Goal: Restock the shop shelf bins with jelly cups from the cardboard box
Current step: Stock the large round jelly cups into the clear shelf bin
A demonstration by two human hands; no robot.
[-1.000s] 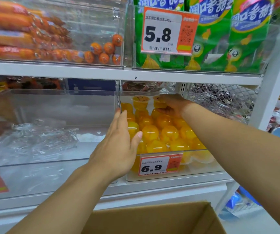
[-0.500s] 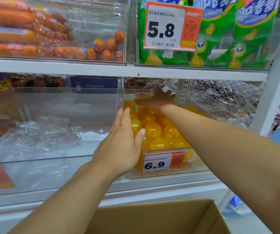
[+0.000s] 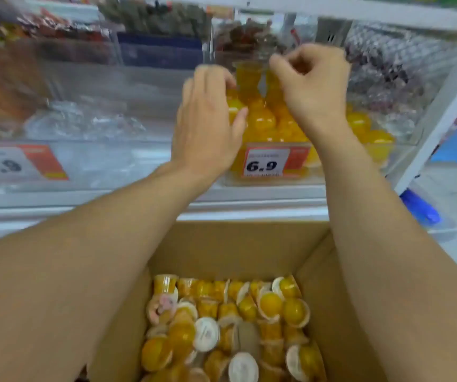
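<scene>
Yellow jelly cups [image 3: 260, 121] fill a clear shelf bin [image 3: 381, 158] that carries a 6.9 price tag [image 3: 267, 164]. My left hand [image 3: 208, 119] lies flat with straight fingers against the bin's left side, fingertips by the rear cups. My right hand [image 3: 312, 86] hovers above the cups with its fingers curled, and I see nothing in it. Below my arms stands an open cardboard box [image 3: 235, 244] holding several more jelly cups [image 3: 230, 326] in a loose pile. The whole view is motion-blurred.
Left of the jelly bin sits a wide clear bin [image 3: 89, 158] with crumpled plastic wrap inside and a tag at its front. A white shelf post [image 3: 442, 114] rises at the right, with a blue object [image 3: 420, 208] at its foot. Packaged goods line the back.
The view has tilted down, bringing the box's cups into sight. My right hand has drawn back from the rear of the bin, empty. My left hand stays at the bin's left side.
</scene>
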